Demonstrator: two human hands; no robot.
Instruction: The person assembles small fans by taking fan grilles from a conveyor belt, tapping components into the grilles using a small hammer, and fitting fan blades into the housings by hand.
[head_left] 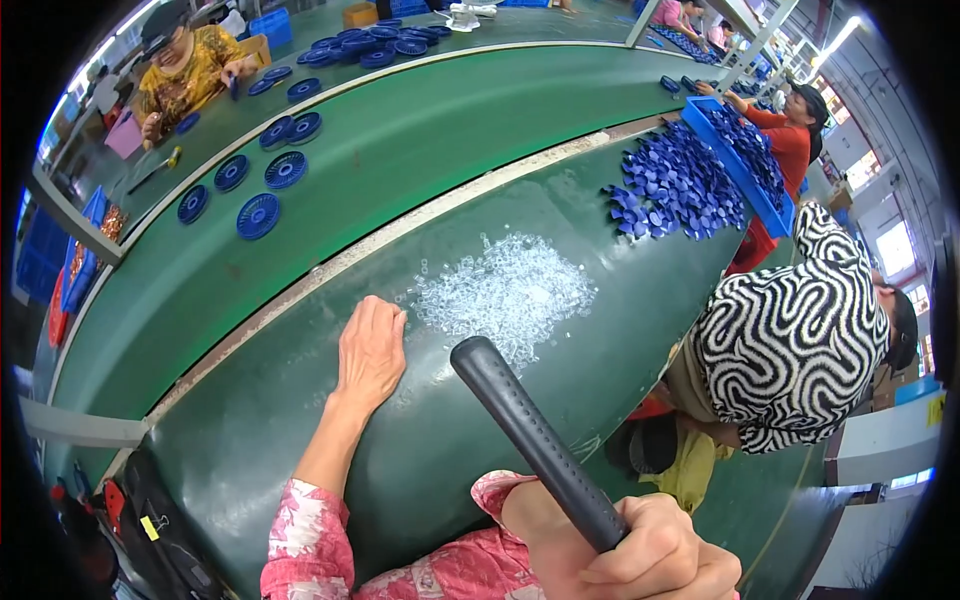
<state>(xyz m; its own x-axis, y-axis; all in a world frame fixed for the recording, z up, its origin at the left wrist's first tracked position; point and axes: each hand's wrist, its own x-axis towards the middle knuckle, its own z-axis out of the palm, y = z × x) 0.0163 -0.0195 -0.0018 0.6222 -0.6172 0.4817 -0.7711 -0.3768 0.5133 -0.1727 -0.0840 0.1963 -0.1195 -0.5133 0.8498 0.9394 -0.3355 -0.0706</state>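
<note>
My left hand rests on the green tabletop with its fingers curled into a fist; whatever may be inside it is hidden. Just to its right is a heap of small clear plastic pieces, with some strays scattered around its edges. In the near foreground my right hand is wrapped around a black bar-shaped handle with rows of small dots. The bar slants up and left, its rounded end appearing in front of the lower part of the heap. Its other end disappears into my fist.
Beyond the table runs a green conveyor belt carrying round blue slotted parts. At the far right lie a pile of blue pieces and a blue tray. A person in a patterned top is close on the right; others work farther off.
</note>
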